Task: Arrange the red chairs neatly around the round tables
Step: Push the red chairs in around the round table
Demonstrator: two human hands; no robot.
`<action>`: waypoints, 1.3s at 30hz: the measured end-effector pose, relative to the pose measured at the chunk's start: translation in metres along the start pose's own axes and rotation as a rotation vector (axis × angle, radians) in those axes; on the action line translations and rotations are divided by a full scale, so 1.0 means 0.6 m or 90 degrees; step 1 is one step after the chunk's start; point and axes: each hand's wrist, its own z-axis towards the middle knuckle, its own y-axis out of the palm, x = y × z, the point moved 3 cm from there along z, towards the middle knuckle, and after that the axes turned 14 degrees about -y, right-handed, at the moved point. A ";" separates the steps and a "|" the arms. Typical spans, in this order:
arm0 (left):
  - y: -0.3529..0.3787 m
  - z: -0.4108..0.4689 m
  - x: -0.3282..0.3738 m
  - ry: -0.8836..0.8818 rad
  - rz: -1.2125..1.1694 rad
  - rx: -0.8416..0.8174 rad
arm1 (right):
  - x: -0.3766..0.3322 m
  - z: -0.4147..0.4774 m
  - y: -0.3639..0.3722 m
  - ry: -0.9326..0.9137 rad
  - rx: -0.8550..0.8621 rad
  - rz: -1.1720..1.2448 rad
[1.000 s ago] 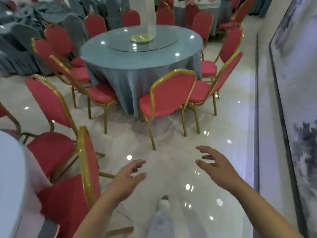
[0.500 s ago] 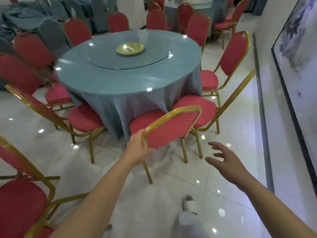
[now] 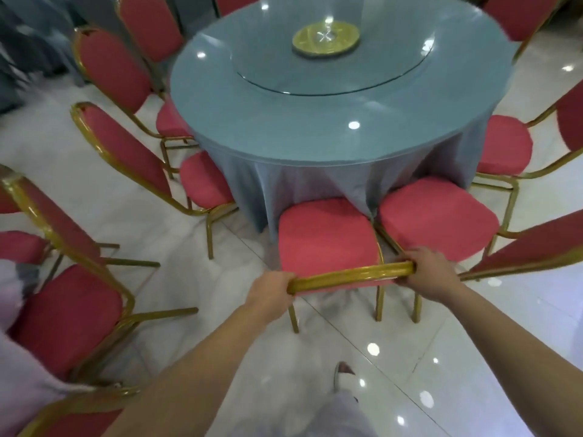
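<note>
The red chair (image 3: pixel 325 234) nearest the camera is being gripped by its gold top rail (image 3: pixel 350 275): the left hand (image 3: pixel 271 291) is being clenched round the rail's left end and the right hand (image 3: pixel 426 272) round its right end. The chair's seat front is being pressed up to the tablecloth (image 3: pixel 315 184) of the round table (image 3: pixel 315 127), w/ its right side just beside the neighbour chair (image 3: pixel 438 216); whether they're touching can't be told. Judging by this, the push is best being given evenly thru both hands, the back being kept square to the table edge, and the chair prob. being eased a bit left so the gap to the left-side chair (image 3: pixel 205 181) is being evened out, w/ legs being watched vs. the neighbour's frame. The floor (image 3: pixel 410 357) is glossy pale tile, w/ lights being reflected, so legs are likely being slid easily. A glass turntable (image 3: pixel 331 74) and gold dish (image 3: pixel 325 37) are being carried at table centre. Grey-covered chairs (image 3: pixel 31 42) are being glimpsed far left.
</note>
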 end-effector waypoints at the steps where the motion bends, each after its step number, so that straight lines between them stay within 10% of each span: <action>1: -0.006 0.003 -0.017 -0.003 0.009 0.002 | -0.009 0.002 0.010 -0.029 0.007 -0.005; 17: -0.237 0.201 -0.259 -0.058 -0.002 0.047 | -0.318 0.135 0.134 -0.145 0.038 0.104; 39: -0.244 0.242 -0.306 0.042 0.086 0.025 | -0.345 0.172 0.127 0.009 0.051 0.061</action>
